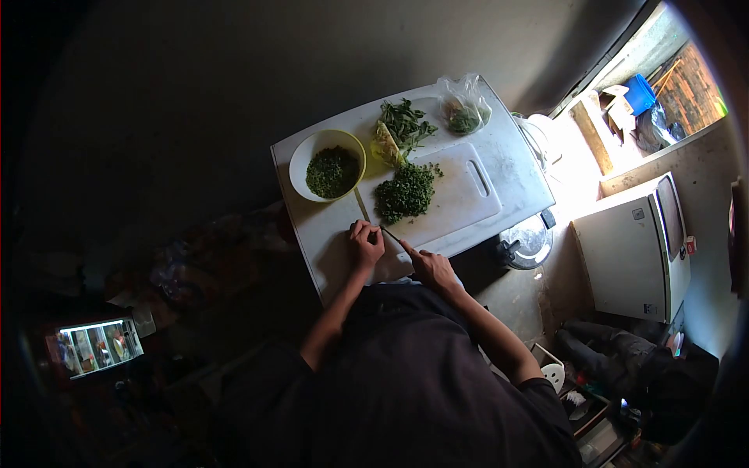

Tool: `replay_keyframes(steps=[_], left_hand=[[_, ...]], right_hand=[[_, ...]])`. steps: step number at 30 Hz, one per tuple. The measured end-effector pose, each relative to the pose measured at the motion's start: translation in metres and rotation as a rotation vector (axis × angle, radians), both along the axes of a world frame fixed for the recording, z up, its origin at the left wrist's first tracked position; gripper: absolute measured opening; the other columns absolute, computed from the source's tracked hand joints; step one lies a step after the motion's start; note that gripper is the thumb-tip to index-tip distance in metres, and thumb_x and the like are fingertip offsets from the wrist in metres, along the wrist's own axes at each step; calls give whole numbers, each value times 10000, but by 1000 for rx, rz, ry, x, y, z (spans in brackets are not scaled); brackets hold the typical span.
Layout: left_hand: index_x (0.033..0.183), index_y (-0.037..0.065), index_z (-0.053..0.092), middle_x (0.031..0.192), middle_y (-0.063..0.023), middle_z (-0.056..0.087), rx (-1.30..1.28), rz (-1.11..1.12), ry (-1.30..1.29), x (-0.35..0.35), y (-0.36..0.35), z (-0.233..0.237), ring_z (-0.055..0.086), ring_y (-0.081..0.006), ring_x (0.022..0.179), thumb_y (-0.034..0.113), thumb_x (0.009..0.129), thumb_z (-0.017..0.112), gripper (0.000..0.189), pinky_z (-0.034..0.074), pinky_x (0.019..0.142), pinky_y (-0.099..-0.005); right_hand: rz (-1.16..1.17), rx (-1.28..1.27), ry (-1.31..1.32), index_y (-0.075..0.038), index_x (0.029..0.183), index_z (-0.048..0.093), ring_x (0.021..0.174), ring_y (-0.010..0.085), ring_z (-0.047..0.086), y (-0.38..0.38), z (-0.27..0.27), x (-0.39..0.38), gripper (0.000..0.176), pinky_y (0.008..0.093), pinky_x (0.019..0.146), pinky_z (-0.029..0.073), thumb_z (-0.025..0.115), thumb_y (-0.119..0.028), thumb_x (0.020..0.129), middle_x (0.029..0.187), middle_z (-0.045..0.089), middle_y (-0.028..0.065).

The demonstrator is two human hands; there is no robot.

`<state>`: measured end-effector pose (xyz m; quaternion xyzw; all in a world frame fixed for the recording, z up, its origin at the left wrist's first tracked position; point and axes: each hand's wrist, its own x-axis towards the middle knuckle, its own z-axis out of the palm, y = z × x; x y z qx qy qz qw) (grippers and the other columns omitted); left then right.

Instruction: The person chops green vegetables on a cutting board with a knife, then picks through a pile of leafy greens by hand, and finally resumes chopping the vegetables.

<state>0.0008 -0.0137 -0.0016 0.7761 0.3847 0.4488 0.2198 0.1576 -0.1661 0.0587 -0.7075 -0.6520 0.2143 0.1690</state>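
My right hand grips a knife at the front edge of the white cutting board. The blade points away to the left, its tip close to my left hand. The fingers of that left hand are curled together; what they hold, if anything, is hidden. A heap of chopped green leaves lies on the board's left part. Left of it stands a pale bowl with chopped greens inside. Behind the heap are uncut leafy sprigs and a yellowish wrapper or leaf.
A clear plastic bag with greens sits at the table's far right corner. Below the right edge stands a lidded metal pot. A white fridge-like appliance is further right, and a lit display glows at lower left.
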Motion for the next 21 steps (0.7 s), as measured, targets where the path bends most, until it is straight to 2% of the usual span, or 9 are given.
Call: replay_keyframes(steps=[5,9,13,18,21], left_hand=[[771,42,598,837,-116,566,-16,-12,12,2,-3,3,589,-337,820,27,762,700,104,478,717,-436],[772,39,600,836,-119,560,6,1,0,1,-1,-2,590,-336,816,23,761,700,102,473,714,-431],[758,39,575,840,-123,557,7,-2,33,1,1,-1,586,-343,817,20,766,690,117,468,712,-442],[777,38,593,843,-118,557,-7,-15,-26,2,-2,-2,582,-338,815,31,772,694,101,469,730,-439],[802,39,610,855,-121,562,-11,-23,-17,-1,0,1,579,-337,822,39,775,697,91,472,742,-436]], right_hand=[[-25,32,40,-277,1556,340,697,408,674,13,-12,-5,710,514,630,543,503,-81,892,896,685,183],[-15,8,49,-287,1551,346,717,413,676,12,0,-3,703,518,639,542,507,-83,897,933,684,190],[11,-55,15,-298,1549,346,722,413,677,4,0,4,709,514,641,544,506,-79,894,920,681,188],[-26,106,3,-296,1550,344,695,410,674,17,-17,-5,733,517,621,543,523,-72,875,892,676,175],[-56,45,1,-290,1551,341,678,406,670,10,-8,-1,717,516,603,539,525,-82,890,880,675,178]])
